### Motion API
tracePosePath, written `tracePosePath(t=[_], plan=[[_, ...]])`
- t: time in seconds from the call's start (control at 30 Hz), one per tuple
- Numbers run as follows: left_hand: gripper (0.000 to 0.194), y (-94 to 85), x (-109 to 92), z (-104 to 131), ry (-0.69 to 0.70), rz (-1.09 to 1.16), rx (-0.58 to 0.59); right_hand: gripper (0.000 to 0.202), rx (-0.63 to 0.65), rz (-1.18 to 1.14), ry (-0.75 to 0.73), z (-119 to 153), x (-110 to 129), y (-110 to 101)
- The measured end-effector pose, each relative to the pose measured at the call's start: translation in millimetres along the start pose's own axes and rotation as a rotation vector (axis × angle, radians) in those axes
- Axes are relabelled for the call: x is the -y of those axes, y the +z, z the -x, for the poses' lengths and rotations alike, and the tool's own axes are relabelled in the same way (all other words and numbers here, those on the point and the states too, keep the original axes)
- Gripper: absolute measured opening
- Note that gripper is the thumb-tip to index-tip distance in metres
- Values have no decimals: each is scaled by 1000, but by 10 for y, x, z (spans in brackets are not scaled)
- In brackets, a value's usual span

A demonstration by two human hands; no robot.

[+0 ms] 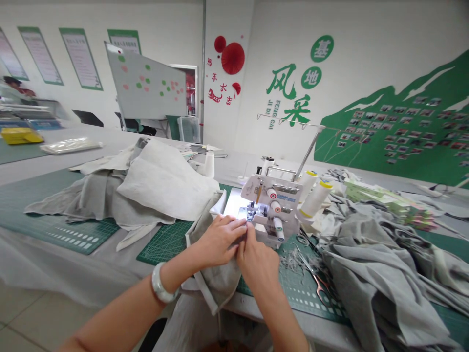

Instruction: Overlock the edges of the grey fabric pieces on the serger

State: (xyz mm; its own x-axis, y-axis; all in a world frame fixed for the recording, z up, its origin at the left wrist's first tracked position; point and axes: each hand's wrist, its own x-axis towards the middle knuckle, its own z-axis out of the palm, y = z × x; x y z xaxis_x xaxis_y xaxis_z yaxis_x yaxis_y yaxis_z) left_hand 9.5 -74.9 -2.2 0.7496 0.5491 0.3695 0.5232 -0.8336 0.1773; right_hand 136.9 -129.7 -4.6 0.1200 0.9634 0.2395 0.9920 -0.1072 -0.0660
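A white overlock sewing machine (289, 195) stands before me, its lamp lighting the needle area. Grey fabric with a pale edge (223, 281) runs from the machine's front down over the table edge. My left hand (222, 239), below a bracelet on the wrist, has its fingers closed on the fabric just in front of the presser foot. Close beside it, my right hand (258, 261) pinches the same fabric, fingers bent and nearly touching the left ones. Part of the cloth is hidden beneath both hands.
Grey and white cloth pieces (164, 181) lie heaped at left, with more grey fabric (370, 264) piled at right. Scissors (318, 283) and thread scraps (295, 261) rest on the green cutting mat (300, 296). Thread cones (318, 198) stand behind the machine. A person (16, 90) is far left.
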Motion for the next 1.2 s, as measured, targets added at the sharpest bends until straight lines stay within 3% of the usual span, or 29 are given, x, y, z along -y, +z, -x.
tracePosePath(t=[0.23,0.4,0.57,0.87,1.2], plan=[[44,-14,-33,-19,2,-61,9,35,14,-177,28,1,-56,62],[42,-8,-48,-33,-23,-92,24,38,-99,-331,97,102,-150,102],[45,-8,-32,-51,-33,-75,29,38,-161,-484,15,157,-105,194],[48,-45,35,-12,-11,-20,35,44,-130,-643,39,126,-127,310],[52,-59,-2,-33,-3,-21,53,45,-61,-611,82,68,-147,199]])
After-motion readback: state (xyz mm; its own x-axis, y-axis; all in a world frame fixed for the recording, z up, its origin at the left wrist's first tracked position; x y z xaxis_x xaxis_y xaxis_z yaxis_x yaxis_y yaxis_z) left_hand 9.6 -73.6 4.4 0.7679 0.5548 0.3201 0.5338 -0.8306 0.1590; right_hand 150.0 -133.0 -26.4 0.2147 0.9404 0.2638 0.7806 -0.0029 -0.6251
